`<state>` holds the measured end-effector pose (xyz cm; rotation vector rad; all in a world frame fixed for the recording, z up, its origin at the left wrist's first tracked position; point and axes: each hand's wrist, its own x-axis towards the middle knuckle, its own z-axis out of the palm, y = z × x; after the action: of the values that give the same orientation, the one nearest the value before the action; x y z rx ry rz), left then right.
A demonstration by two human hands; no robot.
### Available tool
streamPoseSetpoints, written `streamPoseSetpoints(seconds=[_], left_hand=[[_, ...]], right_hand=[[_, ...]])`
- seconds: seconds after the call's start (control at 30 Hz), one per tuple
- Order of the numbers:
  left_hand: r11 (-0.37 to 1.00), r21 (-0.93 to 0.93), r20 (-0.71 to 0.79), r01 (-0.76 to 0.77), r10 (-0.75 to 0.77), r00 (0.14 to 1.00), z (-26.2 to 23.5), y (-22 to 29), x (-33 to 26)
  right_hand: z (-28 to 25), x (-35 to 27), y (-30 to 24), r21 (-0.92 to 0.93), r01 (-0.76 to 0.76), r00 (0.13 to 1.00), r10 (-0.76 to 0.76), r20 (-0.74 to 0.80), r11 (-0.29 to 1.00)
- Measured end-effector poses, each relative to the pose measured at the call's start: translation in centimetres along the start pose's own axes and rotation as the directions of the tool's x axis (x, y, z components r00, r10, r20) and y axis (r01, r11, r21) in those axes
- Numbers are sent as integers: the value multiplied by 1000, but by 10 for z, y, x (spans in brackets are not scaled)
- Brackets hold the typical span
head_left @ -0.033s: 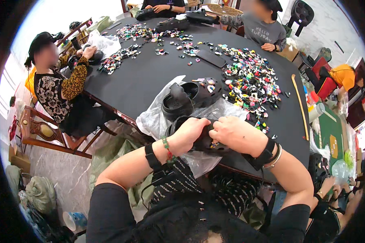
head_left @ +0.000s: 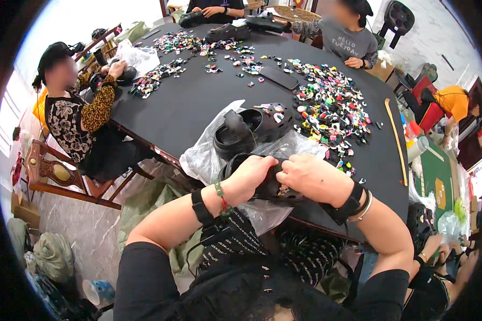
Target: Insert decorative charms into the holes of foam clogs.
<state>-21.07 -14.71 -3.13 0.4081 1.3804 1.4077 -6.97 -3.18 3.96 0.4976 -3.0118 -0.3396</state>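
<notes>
Both my hands are closed over a black clog (head_left: 265, 188) at the table's near edge, a small colourful charm showing on its side. My left hand (head_left: 250, 174) grips it by the heel side, thumb pointing toward the right hand. My right hand (head_left: 315, 177) has its fingers curled onto the clog's upper; the fingertips are partly hidden. Just beyond lies a second black clog (head_left: 235, 140) with several charms on its toe. It rests on a crumpled clear plastic bag (head_left: 198, 155), which also spreads under the clog I hold.
A large pile of small colourful charms (head_left: 332, 104) covers the table to the right, beside a black phone-like slab (head_left: 279, 77). A long yellow stick (head_left: 395, 139) lies along the right edge. Three people sit around the far and left sides, some handling black clogs (head_left: 227, 33).
</notes>
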Motion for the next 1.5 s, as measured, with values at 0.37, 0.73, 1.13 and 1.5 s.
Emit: streamPoseSetpoints(seconds=[0.37, 0.73, 1.13, 1.5], left_hand=[[1000, 3, -10, 23, -23, 1000, 1, 2, -1], [996, 85, 21, 27, -29, 999, 1, 2, 5], [999, 40, 25, -4, 3, 1000, 11, 2, -1], [999, -14, 45, 44, -43, 998, 5, 2, 7]], right_hand=[[22, -14, -15, 8, -121, 982, 121, -148, 993], [8, -12, -6, 56, -119, 986, 125, -110, 991], [5, 2, 17, 192, 36, 995, -53, 84, 981], [15, -24, -2, 0, 36, 989, -35, -141, 999]])
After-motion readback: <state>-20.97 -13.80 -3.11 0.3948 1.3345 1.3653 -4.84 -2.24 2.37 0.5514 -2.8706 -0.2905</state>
